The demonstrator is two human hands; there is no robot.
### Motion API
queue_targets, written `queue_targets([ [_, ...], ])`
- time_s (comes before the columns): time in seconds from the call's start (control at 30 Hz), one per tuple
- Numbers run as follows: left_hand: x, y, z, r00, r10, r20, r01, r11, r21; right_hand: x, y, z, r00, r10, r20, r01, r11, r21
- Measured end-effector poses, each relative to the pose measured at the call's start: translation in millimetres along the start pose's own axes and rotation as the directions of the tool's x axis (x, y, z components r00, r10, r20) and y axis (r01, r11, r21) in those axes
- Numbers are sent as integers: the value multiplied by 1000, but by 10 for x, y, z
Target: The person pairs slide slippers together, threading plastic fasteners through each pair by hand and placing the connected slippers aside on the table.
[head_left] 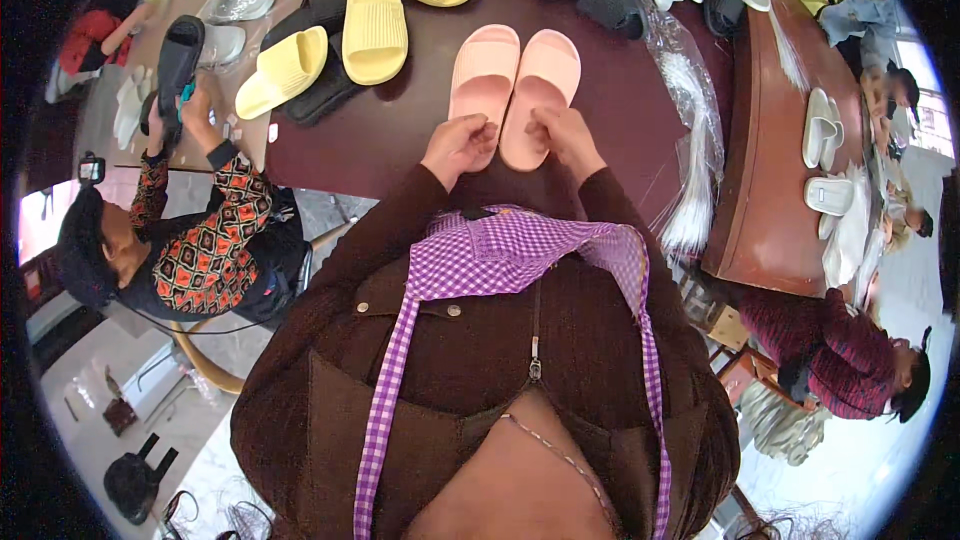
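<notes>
Pink slippers (513,80): a pair, side by side and touching, on the dark maroon worktop (620,110), just past the person's hands; heels toward the person.
Hidden: the heel ends of both slippers lie under the hands; the person's own chest and checked purple apron (500,255) cover the near edge of the worktop.
Hard to make out: something small may sit between the fingertips of each hand, but the view is too coarse to tell.
Left hand (458,145): knuckles up, fingers curled in, its grip clenched at the heel of the left slipper, touching it.
Right hand (565,135): same pose, fingers bent down, grip pinched on the heel edge of the right slipper.
Forearms: both in dark brown sleeves, rising from the lower middle and meeting close together.
Yellow slippers (375,20): farther back on the worktop, to the left, apart from the pink pair.
Clear plastic bags (690,130): heaped at the worktop's right edge.
Co-worker (200,240): at left in a patterned top, holding up a black slipper (178,60).
</notes>
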State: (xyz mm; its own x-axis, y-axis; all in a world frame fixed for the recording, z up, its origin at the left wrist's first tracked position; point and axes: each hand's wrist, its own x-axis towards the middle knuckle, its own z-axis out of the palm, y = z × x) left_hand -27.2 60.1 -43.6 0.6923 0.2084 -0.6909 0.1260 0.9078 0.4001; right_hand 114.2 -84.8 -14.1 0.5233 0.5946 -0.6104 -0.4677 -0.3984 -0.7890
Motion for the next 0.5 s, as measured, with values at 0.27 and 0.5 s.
queue_targets([
  [0.27, 294, 128, 318, 989, 147, -2, -146, 984, 102, 28, 76, 77, 913, -345, -219, 319, 937, -145],
  [0.5, 422, 127, 435, 976, 208, -62, -198, 970, 143, -137, -27, -166, 928, -303, -215, 223, 917, -331],
])
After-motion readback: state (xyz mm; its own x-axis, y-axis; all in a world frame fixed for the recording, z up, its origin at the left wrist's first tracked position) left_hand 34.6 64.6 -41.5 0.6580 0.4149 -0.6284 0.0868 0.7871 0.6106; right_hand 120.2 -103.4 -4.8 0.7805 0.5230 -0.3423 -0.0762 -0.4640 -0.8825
